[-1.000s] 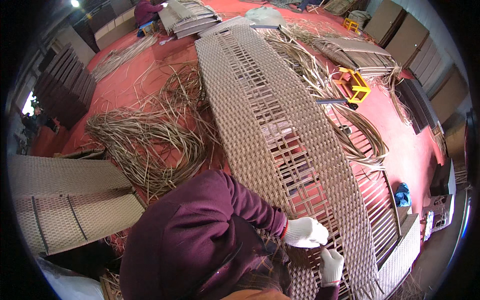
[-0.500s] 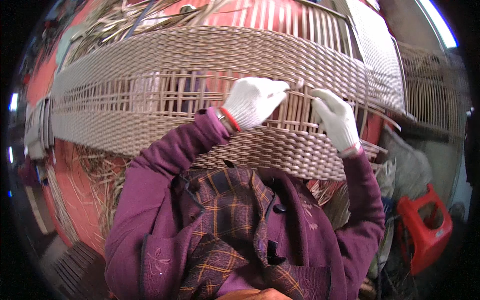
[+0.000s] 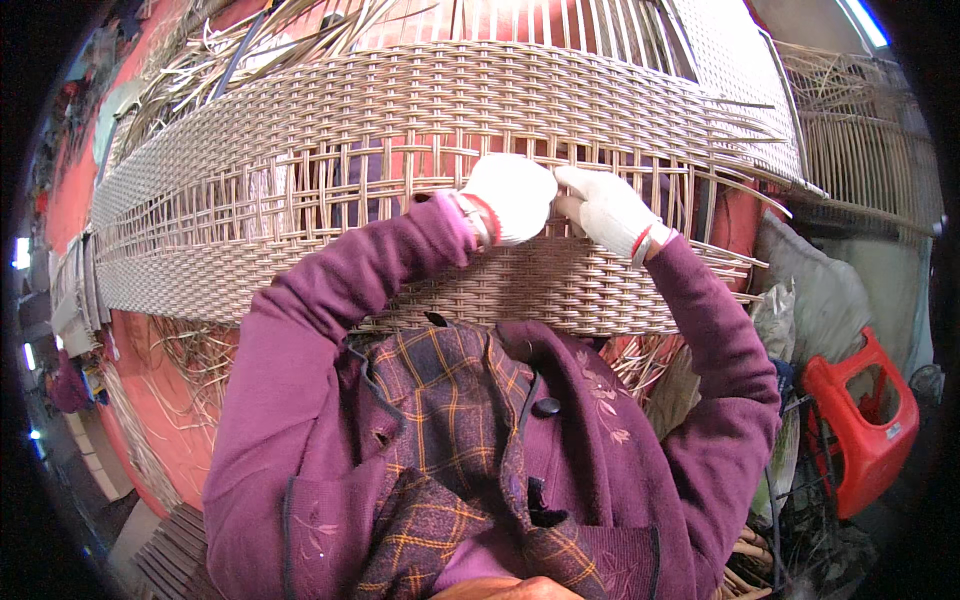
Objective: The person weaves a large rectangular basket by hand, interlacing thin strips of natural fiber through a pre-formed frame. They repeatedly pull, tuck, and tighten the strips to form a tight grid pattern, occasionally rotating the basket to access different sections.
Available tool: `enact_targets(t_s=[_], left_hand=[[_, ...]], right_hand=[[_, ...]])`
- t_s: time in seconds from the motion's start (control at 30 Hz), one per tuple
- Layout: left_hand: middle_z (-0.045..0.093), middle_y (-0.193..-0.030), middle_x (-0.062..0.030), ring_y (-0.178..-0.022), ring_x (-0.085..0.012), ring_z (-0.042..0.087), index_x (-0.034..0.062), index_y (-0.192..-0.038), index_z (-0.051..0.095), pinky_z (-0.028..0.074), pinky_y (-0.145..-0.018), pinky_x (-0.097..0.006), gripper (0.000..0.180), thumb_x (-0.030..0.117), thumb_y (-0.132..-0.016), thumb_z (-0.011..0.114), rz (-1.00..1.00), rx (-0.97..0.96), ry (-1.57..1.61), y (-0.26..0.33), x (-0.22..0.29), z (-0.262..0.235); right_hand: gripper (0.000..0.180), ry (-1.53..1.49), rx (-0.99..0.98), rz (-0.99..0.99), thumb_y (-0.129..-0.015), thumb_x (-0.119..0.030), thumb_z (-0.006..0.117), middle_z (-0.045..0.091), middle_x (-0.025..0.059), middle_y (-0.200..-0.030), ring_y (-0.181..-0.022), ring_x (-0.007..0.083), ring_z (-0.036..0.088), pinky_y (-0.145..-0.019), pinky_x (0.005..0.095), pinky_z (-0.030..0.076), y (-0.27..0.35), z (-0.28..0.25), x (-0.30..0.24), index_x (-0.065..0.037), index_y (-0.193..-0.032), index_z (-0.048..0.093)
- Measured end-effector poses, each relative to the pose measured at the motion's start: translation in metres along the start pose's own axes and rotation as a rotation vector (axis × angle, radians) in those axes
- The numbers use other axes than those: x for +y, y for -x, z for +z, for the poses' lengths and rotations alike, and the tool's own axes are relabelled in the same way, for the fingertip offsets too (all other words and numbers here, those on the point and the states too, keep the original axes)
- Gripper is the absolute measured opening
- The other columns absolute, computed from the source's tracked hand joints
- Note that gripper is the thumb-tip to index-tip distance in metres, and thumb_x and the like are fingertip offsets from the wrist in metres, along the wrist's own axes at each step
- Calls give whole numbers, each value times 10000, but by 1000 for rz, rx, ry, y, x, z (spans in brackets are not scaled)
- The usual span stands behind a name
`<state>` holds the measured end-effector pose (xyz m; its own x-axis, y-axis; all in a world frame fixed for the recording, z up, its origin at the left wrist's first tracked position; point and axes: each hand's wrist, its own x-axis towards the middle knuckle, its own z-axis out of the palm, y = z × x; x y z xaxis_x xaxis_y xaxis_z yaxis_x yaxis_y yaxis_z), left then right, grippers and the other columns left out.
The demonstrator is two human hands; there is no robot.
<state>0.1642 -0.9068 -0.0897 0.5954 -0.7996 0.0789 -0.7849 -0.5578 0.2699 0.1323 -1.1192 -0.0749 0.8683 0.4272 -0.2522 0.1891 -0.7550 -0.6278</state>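
Note:
Across the front of me lies a long brown wicker panel [image 3: 400, 95], tightly woven along its far and near sides, with an openwork band of crossing strands between. My left hand [image 3: 508, 198], in a white knitted glove with a red cuff edge, is closed over this band near the middle. Beside it, almost touching, is my right hand [image 3: 610, 208], also gloved, its fingers bent together against the strands by the left fingertips. Whatever the fingers grip is hidden by the gloves. Loose strand ends [image 3: 735, 255] stick out past the panel's right side.
Bundles of loose strands [image 3: 190, 90] lie at the far left over a red surface [image 3: 165, 400]. Another pale woven piece [image 3: 725, 80] stands at the far right. A red plastic stool [image 3: 850, 440] is at the lower right, near a grey sack [image 3: 815, 280].
My right hand has moved left, closing the gap to my left hand. The left hand has shifted slightly and its fingers are less visible. The view has moved a little.

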Motion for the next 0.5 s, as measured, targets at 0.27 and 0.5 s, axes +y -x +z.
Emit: enact_targets(t_s=[0.27, 0.5], left_hand=[[770, -1060, -101, -923, -292, 749, 89, -1150, 773, 611, -813, -419, 206, 207, -999, 696, 48, 354, 107, 27, 9, -31], [801, -1104, -162, -912, -272, 769, 35, -1230, 777, 601, -814, -364, 254, 190, -1058, 672, -180, -48, 1024, -10, 27, -41]], right_hand=[[327, 8, 169, -148, -1030, -290, 657, 572, 65, -697, -670, 164, 572, -659, 353, 487, 20, -31, -15, -28, -838, 700], [205, -699, 236, 307, -1031, -184, 709, 674, -50, -830, -752, 37, 550, -677, 246, 459, 75, -39, -23, 6, -1012, 785]])
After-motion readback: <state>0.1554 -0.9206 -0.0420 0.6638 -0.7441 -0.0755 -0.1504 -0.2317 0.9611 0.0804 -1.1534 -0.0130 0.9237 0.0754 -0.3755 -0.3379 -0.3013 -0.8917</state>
